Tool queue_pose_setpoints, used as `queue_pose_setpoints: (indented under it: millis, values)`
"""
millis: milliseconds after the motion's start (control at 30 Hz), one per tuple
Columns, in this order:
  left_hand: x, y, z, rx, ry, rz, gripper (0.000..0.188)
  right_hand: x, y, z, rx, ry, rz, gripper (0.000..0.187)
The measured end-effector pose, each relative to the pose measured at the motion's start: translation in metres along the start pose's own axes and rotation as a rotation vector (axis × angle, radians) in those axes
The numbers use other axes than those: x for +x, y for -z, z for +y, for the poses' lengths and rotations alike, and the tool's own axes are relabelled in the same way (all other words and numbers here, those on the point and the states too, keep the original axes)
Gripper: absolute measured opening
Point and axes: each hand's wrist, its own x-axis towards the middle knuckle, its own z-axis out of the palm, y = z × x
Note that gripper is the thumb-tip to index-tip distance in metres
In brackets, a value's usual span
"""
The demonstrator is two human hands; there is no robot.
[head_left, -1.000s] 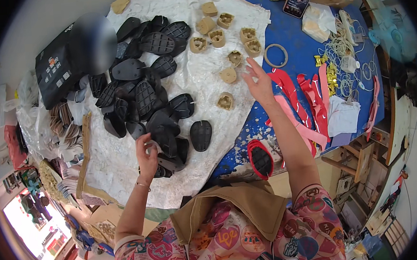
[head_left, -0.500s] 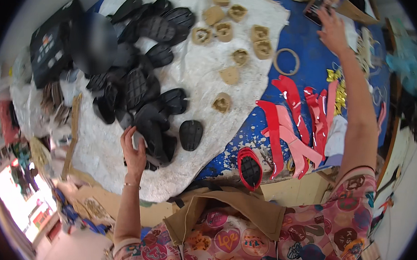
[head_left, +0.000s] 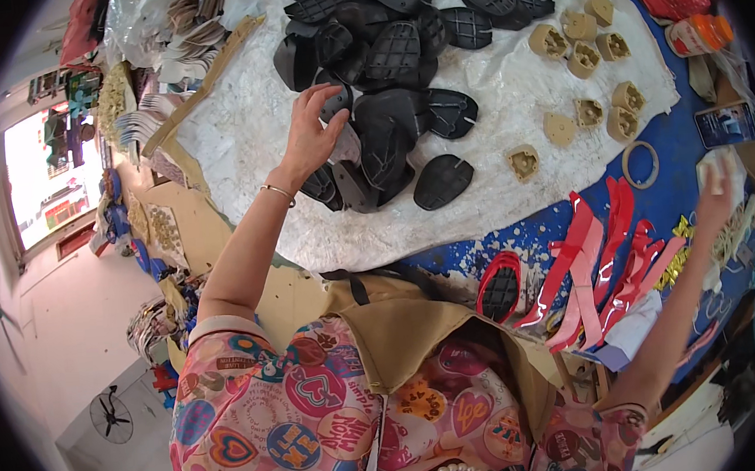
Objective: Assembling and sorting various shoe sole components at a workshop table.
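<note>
My left hand is raised at the near left of a pile of black shoe soles. Its fingers are apart and curved, with nothing visible in them; whether the fingertips touch a sole behind them I cannot tell. One black sole lies apart at the near side of the pile. My right hand is at the far right, smeared by motion, so its fingers do not show clearly. Just beyond it is a phone with a lit screen. A beige ring, perhaps a tape roll, lies left of that hand.
Several beige heel blocks sit on the white sheet. Glossy red strips with pink backs lie on the blue table, beside a red-rimmed black sole. An orange-capped bottle stands at the far right.
The view has swung left, so the table appears shifted right. My right hand has drawn back from the phone toward me. My left hand remains beside the soles, fingers apart.
</note>
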Motion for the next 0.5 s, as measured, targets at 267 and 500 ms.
queue_pose_setpoints:
  millis: [267, 500]
  values:
    - [-0.041, -0.003, 0.023, -0.264, -0.048, -0.027, 0.03, -0.209, 0.012, -0.12, 0.558, -0.553, -0.093, 0.014]
    - [-0.1, -0.016, 0.026, -0.335, 0.146, 0.103, 0.025, -0.264, 0.027, -0.15, 0.347, -0.667, -0.137, 0.013]
